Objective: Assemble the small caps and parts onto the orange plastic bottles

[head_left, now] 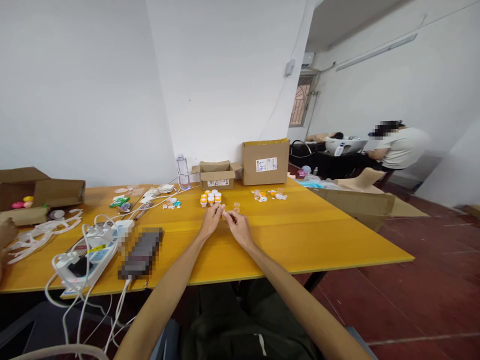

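Note:
My left hand (pixel 212 219) and my right hand (pixel 239 227) meet above the yellow table (pixel 292 240), fingers closed in a pinch. Between their fingertips is a small whitish piece (pixel 224 214), mostly hidden, whose kind I cannot make out. Just behind my right hand stands a small clear cup (pixel 237 206). Beyond my left hand, several small jars (pixel 210 198) with white and orange lids stand in a tight group. Farther right lie loose orange and white lids and clear parts (pixel 268 195). More small white and teal parts (pixel 172 203) lie to the left.
At the back stand an open small carton (pixel 216 175), a larger carton (pixel 265 164) and a clear bottle (pixel 182 172). On the left are a phone (pixel 141 253), a power strip (pixel 98 256) with cables and another person's hand (pixel 7 232). A person (pixel 401 142) sits far right.

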Available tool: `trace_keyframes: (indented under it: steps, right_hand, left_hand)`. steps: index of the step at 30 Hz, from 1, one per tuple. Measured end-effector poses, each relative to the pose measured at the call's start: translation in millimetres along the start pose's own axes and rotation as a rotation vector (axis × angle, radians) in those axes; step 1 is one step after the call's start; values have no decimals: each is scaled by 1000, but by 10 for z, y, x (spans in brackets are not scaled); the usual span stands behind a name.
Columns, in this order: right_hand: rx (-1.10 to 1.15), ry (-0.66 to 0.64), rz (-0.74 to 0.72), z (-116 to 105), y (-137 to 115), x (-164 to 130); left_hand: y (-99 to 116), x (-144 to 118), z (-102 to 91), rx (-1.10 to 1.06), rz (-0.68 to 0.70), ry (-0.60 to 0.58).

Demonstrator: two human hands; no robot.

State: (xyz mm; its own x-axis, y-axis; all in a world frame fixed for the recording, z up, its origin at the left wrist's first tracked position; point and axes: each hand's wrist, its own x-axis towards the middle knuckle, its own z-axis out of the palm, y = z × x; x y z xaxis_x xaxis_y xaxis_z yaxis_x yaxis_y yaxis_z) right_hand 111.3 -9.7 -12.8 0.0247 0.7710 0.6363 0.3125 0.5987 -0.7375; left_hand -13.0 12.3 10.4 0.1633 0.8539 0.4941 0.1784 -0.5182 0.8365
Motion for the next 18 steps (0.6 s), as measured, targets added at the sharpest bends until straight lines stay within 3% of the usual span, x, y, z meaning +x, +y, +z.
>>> trace_keyframes:
  steps: [11, 18]
  right_hand:
    - [66, 18, 25, 1, -17, -10]
    - [-7, 104, -22, -2, 22, -10]
  left_hand:
    - [-28, 12, 24, -220, -49, -30]
    - [-44, 44, 6, -323, -137, 21]
